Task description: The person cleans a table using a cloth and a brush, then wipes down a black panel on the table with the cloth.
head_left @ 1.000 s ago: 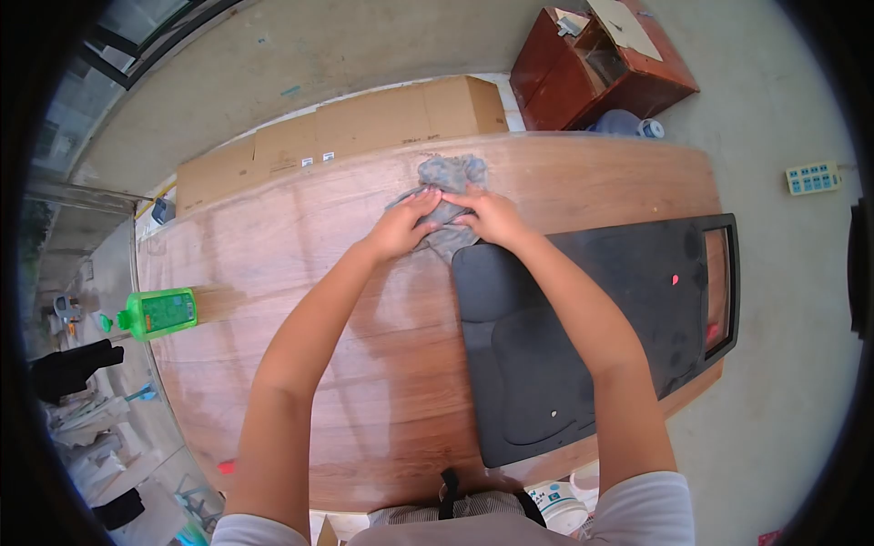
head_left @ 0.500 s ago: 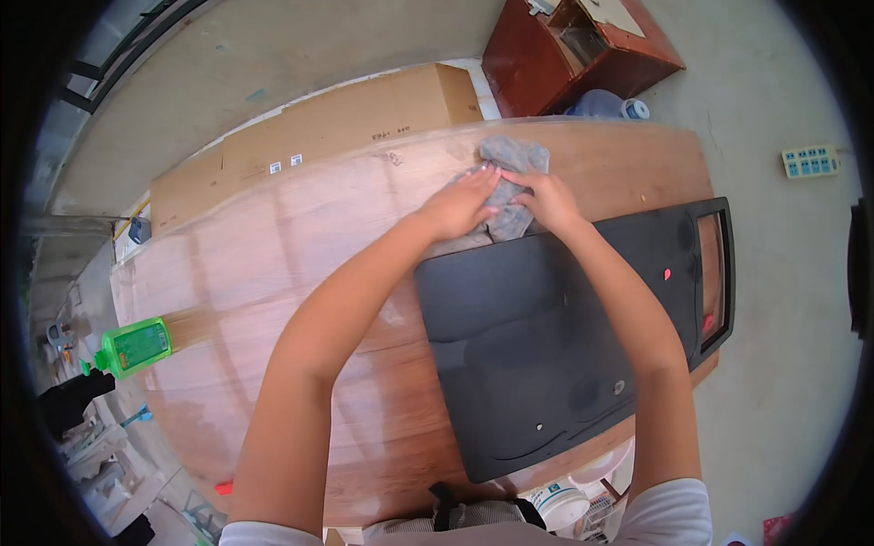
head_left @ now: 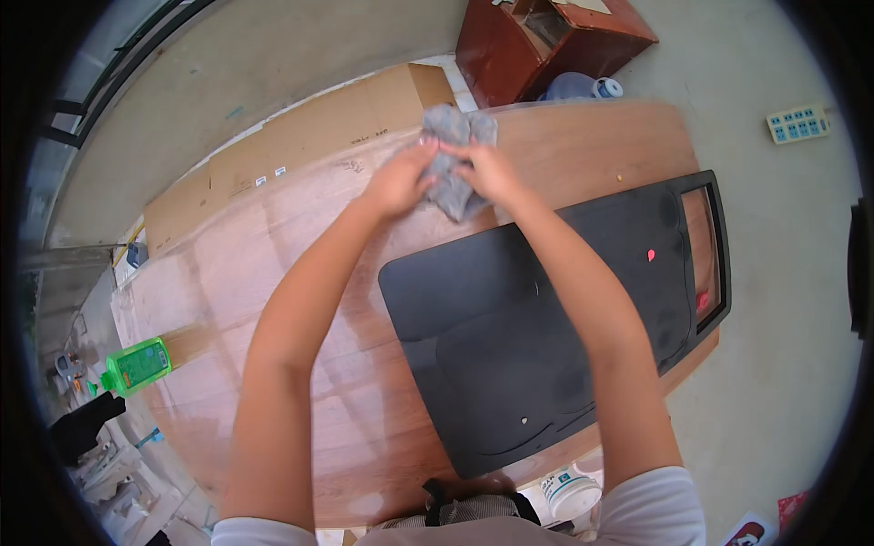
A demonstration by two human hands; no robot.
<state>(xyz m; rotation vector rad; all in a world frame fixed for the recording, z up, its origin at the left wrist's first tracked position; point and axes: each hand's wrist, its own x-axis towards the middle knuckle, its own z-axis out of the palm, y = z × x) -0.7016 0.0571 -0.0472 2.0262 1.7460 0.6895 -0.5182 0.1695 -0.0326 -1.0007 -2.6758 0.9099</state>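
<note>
A crumpled grey cloth (head_left: 448,197) is held between my two hands near the far edge of the wooden table (head_left: 583,146). My left hand (head_left: 399,182) grips its left side, and my right hand (head_left: 490,173) has hold of the right side, the fingertips nearly meeting. Motion blurs the fingers a little. Whether the cloth touches the tabletop or hangs just above it, I cannot tell. Nearer to me and to the right lies a black molded panel (head_left: 510,328) with a framed opening at its right end. My right forearm passes over it.
A green bottle (head_left: 143,363) lies at the left edge. Beyond the table are a long cardboard box (head_left: 300,127), a reddish-brown cabinet (head_left: 583,55) and a water jug (head_left: 574,86). A power strip (head_left: 797,125) is at the right; a white bucket (head_left: 571,494) stands below the near edge.
Both hands and the cloth have shifted left, away from the panel's far edge. The cloth is bunched differently. The whole view has also shifted slightly.
</note>
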